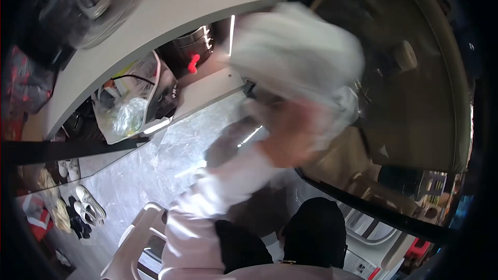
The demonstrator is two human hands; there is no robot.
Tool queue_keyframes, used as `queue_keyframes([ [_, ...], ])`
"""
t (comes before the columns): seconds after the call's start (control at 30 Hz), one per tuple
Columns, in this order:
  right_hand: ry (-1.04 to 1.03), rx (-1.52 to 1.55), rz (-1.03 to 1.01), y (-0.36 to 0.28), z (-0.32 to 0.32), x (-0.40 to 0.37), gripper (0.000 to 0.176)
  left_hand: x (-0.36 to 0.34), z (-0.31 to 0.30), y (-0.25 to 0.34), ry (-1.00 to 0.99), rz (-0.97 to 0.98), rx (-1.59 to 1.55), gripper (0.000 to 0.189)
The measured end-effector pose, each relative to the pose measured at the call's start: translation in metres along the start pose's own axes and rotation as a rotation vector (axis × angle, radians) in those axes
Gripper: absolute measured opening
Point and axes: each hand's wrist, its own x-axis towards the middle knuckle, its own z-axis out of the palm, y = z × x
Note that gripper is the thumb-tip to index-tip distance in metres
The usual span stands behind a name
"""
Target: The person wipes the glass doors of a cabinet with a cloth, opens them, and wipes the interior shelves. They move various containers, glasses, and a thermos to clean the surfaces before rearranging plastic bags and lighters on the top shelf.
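My left hand [293, 137], at the end of a white sleeve, reaches up and across the middle of the head view. It is smeared by motion, but its fingers seem closed on a white crumpled bundle [298, 52]. Blur hides whether the bundle is cloth or a soft bag. Its upper part spreads wide above the hand, and a thinner, slightly shiny fold [345, 106] hangs on the right. My right hand does not show; the bundle may cover it.
Left of the bundle, a curved shelf unit [207, 5] holds an open bag of items [155, 80] and a metal pot [194, 44]. White shoes [89, 206] lie on the grey floor [150, 163]. A white chair [137, 231] stands lower left. A dark glass-like panel [415, 98] is at right.
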Motion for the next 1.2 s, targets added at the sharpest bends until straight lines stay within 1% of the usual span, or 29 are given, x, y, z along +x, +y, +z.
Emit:
queue_keyframes([
  [0.07, 0.092, 0.601, 0.367, -0.003, -0.001, 0.006, 0.032, 0.032, 0.036, 0.023, -0.061, 0.265, 0.522, 0.039],
  [0.1, 0.361, 0.643, 0.463, -0.02, 0.018, 0.003, 0.027, 0.041, 0.048, 0.009, -0.017, 0.378, 0.58, 0.04],
  [0.13, 0.196, 0.562, 0.488, -0.019, 0.013, 0.007, 0.025, 0.037, 0.049, -0.001, 0.055, 0.39, 0.541, 0.045],
  [0.2, 0.15, 0.874, 0.509, -0.022, 0.016, 0.011, 0.024, 0.014, 0.042, -0.025, 0.117, 0.183, 0.506, 0.048],
  [0.23, 0.427, 0.414, 0.543, -0.102, 0.072, 0.013, 0.028, -0.002, 0.036, -0.04, 0.141, 0.069, 0.495, 0.05],
  [0.27, 0.318, 0.437, 0.518, -0.073, 0.043, 0.005, 0.04, -0.03, 0.026, -0.072, 0.177, -0.137, 0.409, 0.051],
  [0.33, 0.433, 0.476, 0.769, -0.058, 0.015, 0.013, 0.035, -0.086, 0.007, -0.134, 0.292, -0.546, 0.222, 0.056],
  [0.4, 0.311, 0.387, 0.376, -0.063, 0.022, -0.004, 0.035, -0.113, -0.031, -0.137, 0.165, -1.098, 0.358, 0.066],
  [0.43, 0.31, 0.488, 0.721, -0.055, 0.007, 0.004, 0.035, -0.118, -0.036, -0.139, 0.338, -1.164, 0.173, 0.071],
  [0.47, 0.386, 0.435, 0.63, -0.063, 0.02, 0.0, 0.036, -0.12, -0.04, -0.142, 0.511, -1.218, -0.018, 0.077],
  [0.53, 0.442, 0.518, 0.827, -0.073, 0.025, 0.006, 0.033, -0.135, -0.055, -0.18, 0.65, -1.228, -0.439, 0.082],
  [0.57, 0.419, 0.469, 0.664, -0.077, 0.03, -0.003, 0.032, -0.14, -0.051, -0.193, 0.609, -1.164, -0.386, 0.084],
  [0.6, 0.415, 0.471, 0.655, -0.076, 0.028, -0.002, 0.032, -0.131, -0.042, -0.188, 0.611, -1.165, -0.396, 0.084],
  [0.67, 0.326, 0.405, 0.506, -0.074, 0.027, -0.004, 0.028, -0.092, -0.026, -0.141, 0.821, -1.06, -0.332, 0.083],
  [0.7, 0.288, 0.372, 0.44, -0.074, 0.028, -0.008, 0.026, -0.066, -0.014, -0.111, 0.946, -1.014, -0.275, 0.078],
  [0.73, 0.293, 0.376, 0.452, -0.072, 0.026, -0.007, 0.026, -0.055, -0.017, -0.105, 0.948, -1.009, -0.261, 0.078],
  [0.8, 0.354, 0.48, 0.724, -0.066, 0.021, 0.002, 0.026, -0.04, -0.019, -0.088, 0.974, -0.967, -0.432, 0.071],
  [0.83, 0.416, 0.44, 0.527, -0.069, 0.03, -0.003, 0.032, -0.03, -0.027, -0.073, 0.943, -1.02, -0.359, 0.065],
  [0.87, 0.421, 0.434, 0.534, -0.069, 0.031, -0.003, 0.032, -0.015, -0.034, -0.051, 0.909, -1.073, -0.288, 0.059],
  [0.9, 0.433, 0.404, 0.582, -0.068, 0.029, 0.0, 0.034, -0.007, -0.05, -0.043, 0.835, -1.014, -0.309, 0.056],
  [0.93, 0.443, 0.373, 0.63, -0.067, 0.027, 0.002, 0.036, 0.004, -0.064, -0.045, 0.782, -0.841, -0.18, 0.053],
  [0.97, 0.44, 0.363, 0.634, -0.065, 0.023, 0.002, 0.036, 0.02, -0.081, -0.05, 0.726, -0.669, -0.058, 0.051],
  [1.0, 0.427, 0.444, 0.694, -0.063, 0.021, 0.003, 0.034, 0.044, -0.11, -0.057, 0.5, -0.708, 0.209, 0.045],
  [1.03, 0.415, 0.528, 0.748, -0.06, 0.017, 0.003, 0.032, 0.079, -0.099, -0.029, 0.342, -0.619, 0.676, 0.036],
  [1.07, 0.414, 0.524, 0.743, -0.053, 0.009, 0.002, 0.032, 0.096, -0.111, -0.061, 0.372, 0.02, 1.31, 0.03],
  [1.1, 0.255, 0.612, 0.656, -0.041, -0.002, 0.0, 0.032, 0.122, -0.102, -0.036, 0.046, -0.314, 1.429, 0.03],
  [1.13, 0.098, 0.697, 0.566, -0.034, -0.007, -0.001, 0.032, 0.14, -0.108, -0.042, -0.133, -0.302, 1.52, 0.03],
  [1.17, 0.096, 0.696, 0.56, -0.04, 0.0, 0.0, 0.032, 0.144, -0.12, -0.057, -0.237, -0.259, 1.594, 0.03],
  [1.2, 0.263, 0.541, 0.512, -0.053, 0.013, -0.002, 0.033, 0.15, -0.134, -0.068, -0.29, -0.204, 1.635, 0.031],
])
